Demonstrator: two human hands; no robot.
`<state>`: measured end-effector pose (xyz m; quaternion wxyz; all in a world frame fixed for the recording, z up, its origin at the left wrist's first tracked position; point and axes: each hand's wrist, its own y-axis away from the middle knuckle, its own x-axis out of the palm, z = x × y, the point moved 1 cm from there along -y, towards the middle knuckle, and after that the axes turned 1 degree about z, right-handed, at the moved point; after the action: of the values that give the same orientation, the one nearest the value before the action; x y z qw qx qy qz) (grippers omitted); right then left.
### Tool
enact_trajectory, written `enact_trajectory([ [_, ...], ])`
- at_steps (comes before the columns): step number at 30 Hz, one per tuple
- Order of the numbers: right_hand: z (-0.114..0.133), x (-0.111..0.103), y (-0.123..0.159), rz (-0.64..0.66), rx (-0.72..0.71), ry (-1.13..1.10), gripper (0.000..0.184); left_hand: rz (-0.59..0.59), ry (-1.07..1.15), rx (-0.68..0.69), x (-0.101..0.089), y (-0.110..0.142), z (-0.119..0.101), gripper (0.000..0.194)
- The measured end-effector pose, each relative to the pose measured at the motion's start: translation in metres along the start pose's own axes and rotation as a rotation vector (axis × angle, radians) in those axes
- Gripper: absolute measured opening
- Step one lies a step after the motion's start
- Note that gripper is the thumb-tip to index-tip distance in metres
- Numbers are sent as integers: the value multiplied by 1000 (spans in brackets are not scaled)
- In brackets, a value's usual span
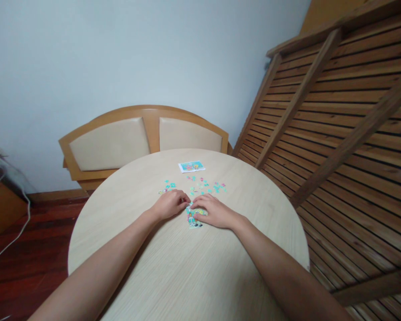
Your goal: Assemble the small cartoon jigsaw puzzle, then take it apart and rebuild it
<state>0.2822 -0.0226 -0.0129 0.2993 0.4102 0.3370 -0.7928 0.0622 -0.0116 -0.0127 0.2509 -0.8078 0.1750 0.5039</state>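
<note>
A partly joined jigsaw puzzle (194, 222) with cartoon figures on a turquoise ground lies flat on the round table, between my two hands. My left hand (169, 204) is closed at the puzzle's upper left edge, its fingertips pinched around a small puzzle piece (188, 206) that they partly cover. From the other side my right hand (218, 211) rests on the puzzle, thumb and fingers apart, their tips touching its upper and right parts. Just beyond my hands lie several loose puzzle pieces (217, 187), turquoise and pink.
A picture card (191, 166) with a similar cartoon lies farther back on the pale round table (167, 276). Behind the table stands a padded wooden headboard (151, 129) against the wall. A slatted wooden frame (321, 107) leans at the right. A white cable (27, 214) hangs at the left.
</note>
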Motion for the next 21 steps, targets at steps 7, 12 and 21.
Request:
enact_trajectory([
  [7, -2, 1, 1, 1, 42, 32, 36, -11, -4, 6, -1, 0, -5, 18],
  [12, -4, 2, 3, -14, 102, 27, 55, 31, 23, 62, -4, 4, 0, 23],
  [21, -14, -2, 2, -90, 132, 93, 27, 48, 86, 220, 8, 3, -1, 23],
])
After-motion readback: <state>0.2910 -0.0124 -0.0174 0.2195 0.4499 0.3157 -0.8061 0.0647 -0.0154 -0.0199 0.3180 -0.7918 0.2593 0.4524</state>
